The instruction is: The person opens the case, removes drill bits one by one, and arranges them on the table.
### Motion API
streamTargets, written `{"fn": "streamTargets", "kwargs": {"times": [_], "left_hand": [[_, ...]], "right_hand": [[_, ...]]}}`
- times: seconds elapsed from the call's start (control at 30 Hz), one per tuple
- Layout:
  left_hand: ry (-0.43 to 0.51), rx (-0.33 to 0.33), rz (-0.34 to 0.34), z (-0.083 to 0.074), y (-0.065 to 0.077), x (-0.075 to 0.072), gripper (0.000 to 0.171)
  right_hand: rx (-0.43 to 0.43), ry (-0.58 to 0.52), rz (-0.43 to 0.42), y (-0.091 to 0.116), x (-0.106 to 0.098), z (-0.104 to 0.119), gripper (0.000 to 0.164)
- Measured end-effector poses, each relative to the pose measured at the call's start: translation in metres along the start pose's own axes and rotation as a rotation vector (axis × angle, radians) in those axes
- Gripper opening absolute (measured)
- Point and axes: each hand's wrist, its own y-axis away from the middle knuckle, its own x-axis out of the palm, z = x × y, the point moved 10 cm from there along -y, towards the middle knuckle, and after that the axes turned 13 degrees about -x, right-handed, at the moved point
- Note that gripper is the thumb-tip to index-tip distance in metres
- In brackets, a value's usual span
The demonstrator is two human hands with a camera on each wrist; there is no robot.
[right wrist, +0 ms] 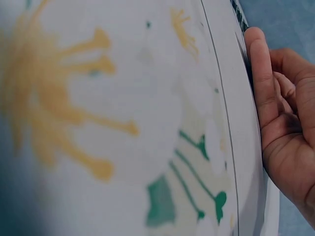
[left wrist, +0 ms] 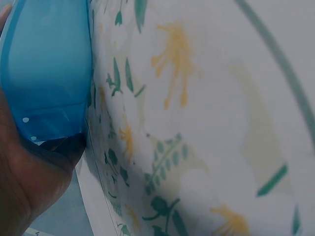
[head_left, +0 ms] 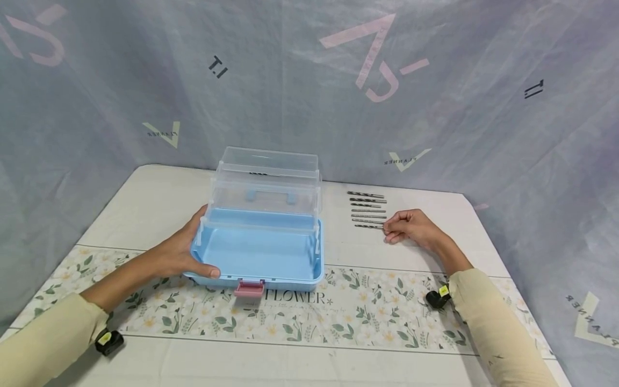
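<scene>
A light blue plastic toolbox [head_left: 261, 255] with a pink latch [head_left: 250, 288] stands unlatched on the table, its clear trays [head_left: 268, 177] raised at the back. My left hand [head_left: 181, 252] grips its left side, thumb over the front corner; the left wrist view shows the palm against the blue wall [left wrist: 47, 64]. A dark drill bit [head_left: 258, 173] shows through an upper tray. Right of the box, several metal drill bits [head_left: 367, 201] lie in a column. My right hand [head_left: 412, 230] pinches the right end of the nearest drill bit [head_left: 366, 226], its fingertips low at the tabletop.
A white cloth with a floral band [head_left: 377, 309] covers the table. Behind and at the sides hangs a grey printed curtain [head_left: 300, 97], close to the table's back edge. Small black cameras [head_left: 109, 342] sit on both wrists.
</scene>
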Motion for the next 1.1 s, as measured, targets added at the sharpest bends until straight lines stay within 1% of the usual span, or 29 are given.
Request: {"fn": "streamTargets", "kwargs": {"times": [0.2,0.5,0.57,0.8,1.1], "left_hand": [[-0.001,-0.019,0.002,0.0006,0.0005,-0.0003,0.163],[-0.020,-0.054,0.016,0.0030,0.0011,0.0008,0.162],[-0.020,-0.053,0.018,0.0026,0.0015,0.0012,0.162],[0.004,-0.012,0.009,0.0003,0.0015,-0.0001,0.161],[0.011,-0.002,0.005,0.0010,0.0013,0.0001,0.162]], "right_hand": [[0.006,0.004,-0.010,-0.0011,-0.0002,0.0003,0.022],[0.008,0.005,-0.012,-0.0001,0.0016,0.0013,0.024],[0.006,0.007,-0.009,0.0007,0.0019,0.0022,0.024],[0.004,0.004,-0.006,0.0011,0.0019,0.0038,0.024],[0.002,-0.004,-0.006,-0.0011,0.0015,0.0032,0.025]]}}
